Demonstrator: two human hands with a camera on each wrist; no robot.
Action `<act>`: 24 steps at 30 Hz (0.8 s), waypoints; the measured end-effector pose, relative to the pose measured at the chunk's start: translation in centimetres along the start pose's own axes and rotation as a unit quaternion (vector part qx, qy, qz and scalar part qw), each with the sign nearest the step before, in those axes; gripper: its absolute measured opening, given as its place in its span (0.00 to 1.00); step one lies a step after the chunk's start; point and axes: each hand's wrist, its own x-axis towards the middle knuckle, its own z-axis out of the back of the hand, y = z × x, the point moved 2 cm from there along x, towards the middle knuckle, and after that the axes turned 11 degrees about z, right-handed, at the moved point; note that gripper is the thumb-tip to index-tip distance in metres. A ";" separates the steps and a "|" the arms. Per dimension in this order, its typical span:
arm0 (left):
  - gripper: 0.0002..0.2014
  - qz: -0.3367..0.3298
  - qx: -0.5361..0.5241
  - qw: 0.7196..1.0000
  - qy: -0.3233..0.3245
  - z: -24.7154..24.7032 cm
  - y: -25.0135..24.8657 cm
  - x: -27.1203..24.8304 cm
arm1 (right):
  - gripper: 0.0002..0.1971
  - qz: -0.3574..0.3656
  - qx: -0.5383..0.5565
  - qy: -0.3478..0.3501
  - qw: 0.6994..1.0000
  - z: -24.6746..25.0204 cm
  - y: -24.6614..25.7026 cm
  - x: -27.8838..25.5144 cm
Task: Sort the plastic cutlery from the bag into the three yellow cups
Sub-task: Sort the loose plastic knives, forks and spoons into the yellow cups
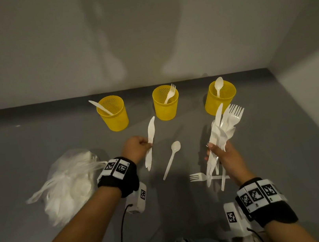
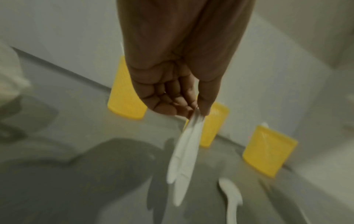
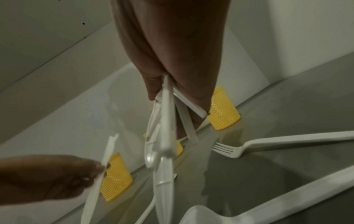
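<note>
Three yellow mesh cups stand in a row by the back wall: the left cup (image 1: 113, 115) has a knife in it, the middle cup (image 1: 166, 104) a fork, the right cup (image 1: 218, 100) a spoon. My left hand (image 1: 146, 143) pinches two white plastic knives (image 1: 151, 138) at their middle, in front of the left and middle cups; the left wrist view shows the knives (image 2: 184, 153) hanging from the fingertips. My right hand (image 1: 213, 151) grips a bundle of mixed cutlery (image 1: 224, 127), upright, in front of the right cup.
A clear plastic bag (image 1: 68, 184) with more white cutlery lies at the left of the grey table (image 1: 33, 143). A loose spoon (image 1: 172, 158) lies between my hands. A loose fork (image 1: 199, 177) lies under the right-hand bundle. Walls close the back and right sides.
</note>
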 end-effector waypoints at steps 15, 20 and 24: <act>0.15 0.031 -0.219 0.938 -0.265 12.9 -2.4 6.2 | 0.08 0.013 0.010 -0.029 0.999 -0.2 1.5 0.2; 0.25 0.038 -0.129 0.952 -0.274 11.2 -1.0 6.4 | 0.04 0.017 0.025 -0.051 0.998 1.2 1.2 -0.4; 0.20 -0.076 -0.106 0.953 -0.274 6.3 -1.9 2.0 | 0.05 0.018 0.036 -0.078 0.996 2.8 1.1 -1.1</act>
